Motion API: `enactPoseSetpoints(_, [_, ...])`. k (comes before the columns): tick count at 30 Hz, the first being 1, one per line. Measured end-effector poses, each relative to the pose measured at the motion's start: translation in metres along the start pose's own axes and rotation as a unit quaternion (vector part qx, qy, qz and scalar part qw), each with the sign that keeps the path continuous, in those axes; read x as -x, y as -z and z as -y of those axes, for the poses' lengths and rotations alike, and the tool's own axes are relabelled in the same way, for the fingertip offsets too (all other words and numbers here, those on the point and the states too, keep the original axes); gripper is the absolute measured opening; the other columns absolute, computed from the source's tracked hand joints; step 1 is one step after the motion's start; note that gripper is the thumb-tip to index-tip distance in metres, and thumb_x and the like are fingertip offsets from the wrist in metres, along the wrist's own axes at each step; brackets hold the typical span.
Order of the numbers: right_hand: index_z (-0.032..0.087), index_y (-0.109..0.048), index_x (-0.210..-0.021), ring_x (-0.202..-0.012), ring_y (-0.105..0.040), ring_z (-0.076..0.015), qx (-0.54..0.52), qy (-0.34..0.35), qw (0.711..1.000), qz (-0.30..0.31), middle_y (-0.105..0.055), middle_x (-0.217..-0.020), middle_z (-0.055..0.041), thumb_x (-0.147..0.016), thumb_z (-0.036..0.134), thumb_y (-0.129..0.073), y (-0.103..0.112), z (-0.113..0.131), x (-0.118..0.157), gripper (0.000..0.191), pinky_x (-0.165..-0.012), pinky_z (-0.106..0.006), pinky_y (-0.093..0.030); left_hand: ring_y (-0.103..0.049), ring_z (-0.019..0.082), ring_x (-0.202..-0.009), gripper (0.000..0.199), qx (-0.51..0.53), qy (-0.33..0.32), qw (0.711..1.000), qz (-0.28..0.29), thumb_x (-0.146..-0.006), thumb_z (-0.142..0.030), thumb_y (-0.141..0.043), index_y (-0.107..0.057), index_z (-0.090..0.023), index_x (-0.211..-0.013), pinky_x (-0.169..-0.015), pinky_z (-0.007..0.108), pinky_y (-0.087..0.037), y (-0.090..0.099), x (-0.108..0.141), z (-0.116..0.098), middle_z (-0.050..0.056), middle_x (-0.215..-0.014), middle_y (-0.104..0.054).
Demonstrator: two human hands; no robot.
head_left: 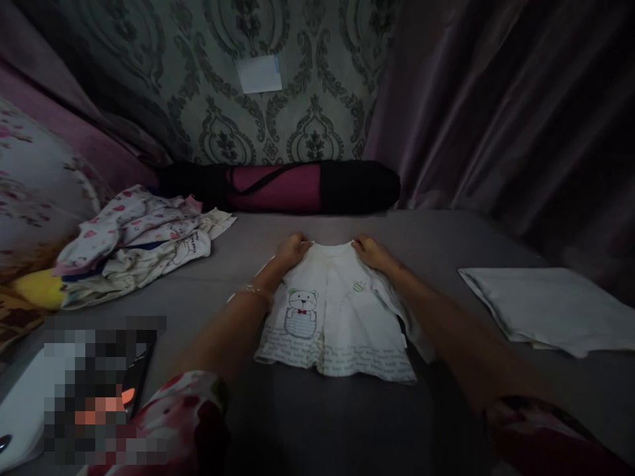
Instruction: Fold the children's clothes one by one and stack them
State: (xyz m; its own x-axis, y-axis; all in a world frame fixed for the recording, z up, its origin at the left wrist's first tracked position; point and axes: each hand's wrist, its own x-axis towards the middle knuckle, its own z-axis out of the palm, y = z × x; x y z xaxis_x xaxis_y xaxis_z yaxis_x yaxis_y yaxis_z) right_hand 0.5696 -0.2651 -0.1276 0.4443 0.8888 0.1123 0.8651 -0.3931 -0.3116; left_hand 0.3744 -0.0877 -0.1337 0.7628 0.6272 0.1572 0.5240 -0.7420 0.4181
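A small white baby shirt (340, 311) lies spread out on the grey bed sheet (322, 430), its neckline away from me. A bear print shows on its left half, a little bee on its right, and lettering runs along the hem. At the left shoulder, my left hand (294, 251) pinches the cloth with its fingers closed. My right hand (370, 251) grips the opposite shoulder in the same way. Both sleeves are partly hidden beneath my forearms.
To the left sits a heap of printed clothes (143, 238) beside a floral pillow (40, 172). A folded white cloth (550, 304) lies at the right. Along the patterned wall rests a black and maroon bolster-shaped bag (278, 188). A partly blurred-out object (30, 410) is at the lower left.
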Motion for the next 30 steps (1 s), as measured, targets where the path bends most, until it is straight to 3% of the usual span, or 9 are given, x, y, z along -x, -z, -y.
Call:
enactPoseSetpoints(6, [0.015, -0.059, -0.11, -0.107, -0.059, -0.0236, 0.047, -0.006, 0.999, -0.016, -0.065, -0.114, -0.0151, -0.099, 0.03, -0.036, -0.006, 0.007, 0.001, 0.029, -0.088, -0.029, -0.041, -0.062, 0.024, -0.1, 0.03, -0.048, -0.011, 0.998, -0.026, -0.097, -0.038, -0.041, -0.061, -0.016, -0.105, -0.084, 0.032, -0.046, -0.002, 0.005, -0.004, 0.013, -0.104, -0.067])
enactPoseSetpoints(12, [0.013, -0.059, -0.113, -0.104, -0.061, -0.0277, 0.059, -0.07, 0.995, -0.049, -0.066, -0.112, -0.0173, -0.095, 0.035, -0.042, -0.013, 0.013, 0.001, 0.033, -0.087, -0.033, -0.043, -0.061, 0.028, -0.105, 0.037, -0.109, 0.04, 0.993, 0.006, -0.099, -0.04, -0.035, -0.055, -0.012, -0.113, -0.089, 0.036, -0.044, -0.007, 0.002, -0.01, 0.018, -0.11, -0.065])
enactPoseSetpoints(15, [0.013, -0.062, -0.11, -0.107, -0.06, -0.0284, -0.005, -0.095, 0.995, -0.02, -0.066, -0.113, -0.0181, -0.095, 0.038, -0.043, -0.005, 0.012, -0.001, 0.035, -0.089, -0.034, -0.043, -0.058, 0.03, -0.111, 0.038, -0.122, 0.045, 0.991, 0.029, -0.099, -0.038, -0.032, -0.053, -0.011, -0.115, -0.093, 0.039, -0.042, -0.004, 0.0, -0.015, 0.02, -0.115, -0.062])
enactPoseSetpoints(20, [0.013, -0.068, -0.101, -0.099, -0.064, -0.0237, -0.127, -0.175, 0.975, 0.052, -0.07, -0.107, -0.0163, -0.1, 0.04, -0.026, 0.026, -0.005, 0.006, 0.05, -0.081, -0.03, -0.046, -0.049, 0.034, -0.123, 0.036, -0.112, 0.054, 0.991, 0.052, -0.095, -0.031, -0.042, -0.053, -0.007, -0.119, -0.099, 0.041, -0.038, 0.009, 0.005, -0.025, 0.025, -0.126, -0.054])
enactPoseSetpoints(23, [0.014, -0.069, -0.099, -0.088, -0.067, -0.0206, -0.162, -0.206, 0.963, 0.069, -0.072, -0.103, -0.0148, -0.101, 0.04, -0.019, 0.04, -0.023, 0.027, 0.056, -0.071, -0.027, -0.049, -0.048, 0.034, -0.123, 0.039, -0.125, 0.014, 0.992, 0.018, -0.092, -0.026, -0.045, -0.05, -0.006, -0.125, -0.101, 0.041, -0.037, 0.013, 0.016, -0.038, 0.024, -0.129, -0.052])
enactPoseSetpoints(25, [0.014, -0.068, -0.099, -0.079, -0.067, -0.0187, -0.23, -0.237, 0.94, 0.092, -0.073, -0.097, -0.0136, -0.101, 0.041, -0.019, 0.046, -0.033, 0.046, 0.057, -0.065, -0.026, -0.05, -0.051, 0.032, -0.12, 0.039, -0.113, -0.03, 0.993, -0.005, -0.091, -0.022, -0.043, -0.049, -0.007, -0.127, -0.101, 0.04, -0.038, 0.011, 0.022, -0.052, 0.021, -0.127, -0.055])
enactPoseSetpoints(28, [0.016, -0.068, -0.094, -0.075, -0.067, -0.0176, -0.331, -0.266, 0.896, 0.131, -0.073, -0.089, -0.0121, -0.1, 0.045, -0.022, 0.052, -0.043, 0.075, 0.054, -0.063, -0.025, -0.052, -0.053, 0.027, -0.12, 0.039, -0.048, -0.113, 0.992, -0.008, -0.091, -0.018, -0.042, -0.051, -0.011, -0.128, -0.103, 0.038, -0.039, -0.002, 0.029, -0.078, 0.017, -0.125, -0.059])
enactPoseSetpoints(30, [0.018, -0.067, -0.087, -0.075, -0.067, -0.0181, -0.348, -0.267, 0.886, 0.149, -0.073, -0.087, -0.0114, -0.1, 0.048, -0.025, 0.057, -0.044, 0.094, 0.053, -0.064, -0.026, -0.052, -0.053, 0.025, -0.122, 0.038, -0.006, -0.16, 0.987, 0.001, -0.09, -0.016, -0.042, -0.054, -0.011, -0.126, -0.106, 0.037, -0.039, -0.016, 0.03, -0.096, 0.016, -0.128, -0.06])
